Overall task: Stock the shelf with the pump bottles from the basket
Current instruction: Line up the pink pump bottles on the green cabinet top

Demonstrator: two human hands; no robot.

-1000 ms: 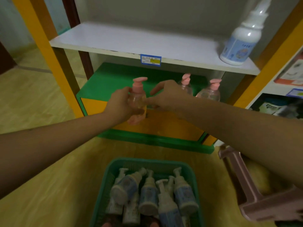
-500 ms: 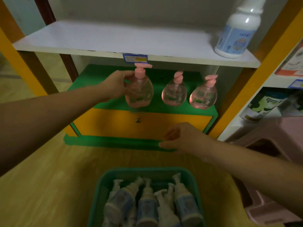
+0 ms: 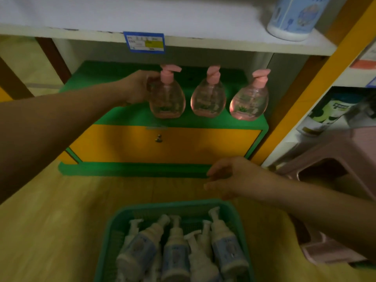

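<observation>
Now lower and nearer the basket than half a second ago: right hand (image 3: 230, 178), fingers loosely spread, gripping nothing, hovering just above the basket's far rim. Hardly shifted since then: left hand (image 3: 138, 87), closed around the left shoulder of the leftmost pink pump bottle (image 3: 167, 96).

Taking the green shelf (image 3: 126, 119) as the landmark throughout. Above it, white shelf (image 3: 183, 19) with a blue price tag (image 3: 143, 42) on its front edge and one white bottle (image 3: 293, 17) far right. Below and nearer than the green shelf, on the floor, green basket (image 3: 122, 218) packed with white pump bottles (image 3: 177, 249), lying and leaning on one another. On the green shelf itself, toward its right end, two pink bottles already standing: middle one (image 3: 208, 98) and right one (image 3: 249, 102), near each other but apart. Held bottle to their left, upright, base apparently on or just off the surface; cannot tell which.

Judging the step as settling this third bottle. To do well: press base flat onto the green shelf before loosening the fingers, keep the same small gap as between its neighbours, line the front up with theirs, turn the pump head to match. Release slowly, since a rounded body may rock. Meanwhile, pick a top-lying white bottle by the neck rather than dragging one from beneath.
</observation>
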